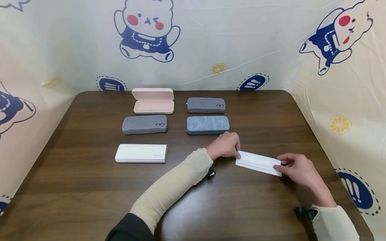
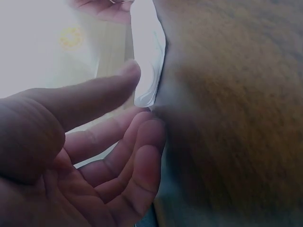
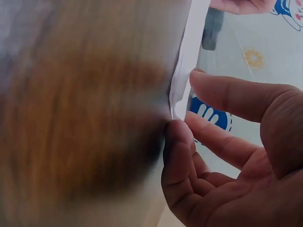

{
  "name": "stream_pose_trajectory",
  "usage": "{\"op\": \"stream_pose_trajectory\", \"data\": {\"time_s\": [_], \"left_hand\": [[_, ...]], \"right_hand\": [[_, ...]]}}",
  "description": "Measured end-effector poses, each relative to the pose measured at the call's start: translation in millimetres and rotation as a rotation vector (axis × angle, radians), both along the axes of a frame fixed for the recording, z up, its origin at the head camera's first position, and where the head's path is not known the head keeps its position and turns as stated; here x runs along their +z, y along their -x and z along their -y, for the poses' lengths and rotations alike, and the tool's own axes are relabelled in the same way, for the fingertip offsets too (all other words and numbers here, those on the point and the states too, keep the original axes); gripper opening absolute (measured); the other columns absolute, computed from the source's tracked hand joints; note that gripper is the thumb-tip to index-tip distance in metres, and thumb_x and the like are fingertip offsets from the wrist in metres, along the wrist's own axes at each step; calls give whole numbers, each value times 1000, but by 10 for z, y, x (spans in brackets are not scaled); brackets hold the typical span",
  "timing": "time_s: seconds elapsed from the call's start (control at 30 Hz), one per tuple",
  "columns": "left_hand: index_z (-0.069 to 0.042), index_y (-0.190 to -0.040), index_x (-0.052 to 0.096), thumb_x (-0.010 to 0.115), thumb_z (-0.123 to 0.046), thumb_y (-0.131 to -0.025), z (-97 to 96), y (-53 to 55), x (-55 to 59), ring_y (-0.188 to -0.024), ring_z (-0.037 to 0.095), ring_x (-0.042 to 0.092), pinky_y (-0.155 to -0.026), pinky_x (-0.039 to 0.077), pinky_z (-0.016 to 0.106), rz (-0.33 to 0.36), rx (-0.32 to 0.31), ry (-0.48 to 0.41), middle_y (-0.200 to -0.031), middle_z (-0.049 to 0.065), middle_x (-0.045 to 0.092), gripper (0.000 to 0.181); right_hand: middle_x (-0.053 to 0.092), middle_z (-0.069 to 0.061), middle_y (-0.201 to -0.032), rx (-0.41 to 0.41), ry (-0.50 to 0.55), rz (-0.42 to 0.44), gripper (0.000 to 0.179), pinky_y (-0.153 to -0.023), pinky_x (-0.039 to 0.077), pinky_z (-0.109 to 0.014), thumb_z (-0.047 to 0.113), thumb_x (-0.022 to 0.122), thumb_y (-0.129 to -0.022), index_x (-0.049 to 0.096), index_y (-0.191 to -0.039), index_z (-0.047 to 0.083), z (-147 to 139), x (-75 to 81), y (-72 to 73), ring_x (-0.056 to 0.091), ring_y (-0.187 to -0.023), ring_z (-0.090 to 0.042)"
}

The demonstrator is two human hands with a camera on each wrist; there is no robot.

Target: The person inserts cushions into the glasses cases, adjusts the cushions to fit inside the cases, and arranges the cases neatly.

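A thin white folded strip (image 1: 258, 163), slightly slanted, spans the space between my two hands above the right part of the table. My left hand (image 1: 225, 145) pinches its left end; the thumb lies on one face in the left wrist view, where the strip (image 2: 147, 52) shows a soft, layered edge. At the other end my right hand (image 1: 298, 169) pinches the corner between thumb and fingers. In the right wrist view the strip (image 3: 187, 61) appears nearly edge-on. I cannot tell what material it is.
Left on the brown table (image 1: 193, 207) are an open pink glasses case (image 1: 153, 107), a grey case (image 1: 144, 125) and a white case (image 1: 140, 153). Another grey case (image 1: 206, 105) and a blue one (image 1: 208, 125) lie beyond my left hand. A printed curtain (image 1: 205, 40) surrounds the table.
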State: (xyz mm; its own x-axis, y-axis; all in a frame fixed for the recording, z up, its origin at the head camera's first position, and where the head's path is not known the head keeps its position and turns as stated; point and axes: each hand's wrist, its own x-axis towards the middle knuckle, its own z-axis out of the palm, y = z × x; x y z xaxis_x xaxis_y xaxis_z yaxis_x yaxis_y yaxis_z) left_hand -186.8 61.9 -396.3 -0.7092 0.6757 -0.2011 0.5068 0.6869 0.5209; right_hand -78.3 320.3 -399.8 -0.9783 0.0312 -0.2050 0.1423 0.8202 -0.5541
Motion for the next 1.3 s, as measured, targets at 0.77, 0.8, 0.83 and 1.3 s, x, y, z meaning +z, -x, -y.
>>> {"op": "stream_pose_trajectory", "data": {"time_s": [0.77,0.8,0.83,1.3], "left_hand": [[-8,-85,66,78,-6,-88,132,43,-12,-67,11,57,-60,48,22,263,168,-397,-76,1,64,12],[-7,-88,66,77,-5,-88,146,49,-7,-65,12,57,-60,48,23,294,191,-420,-78,2,64,11],[-6,-90,66,76,-4,-89,159,56,0,-64,13,57,-59,48,23,319,213,-440,-79,3,64,10],[4,-100,74,73,-2,-90,505,185,247,-63,15,57,-57,49,23,330,311,-513,-79,8,67,12]], "right_hand": [[63,-12,-82,-147,267,-231,21,-51,48,-24,11,72,-93,64,-100,-7,115,27,50,56,-64,-14],[62,-11,-84,-168,279,-250,22,-52,48,-23,12,72,-94,64,-103,-7,135,28,59,56,-65,-13],[62,-11,-86,-186,284,-274,23,-53,48,-21,13,71,-94,65,-105,-7,159,33,69,56,-67,-12],[66,-16,-94,-156,328,-379,25,-56,49,-18,18,73,-94,72,-107,-3,469,201,279,59,-72,-14]]}}
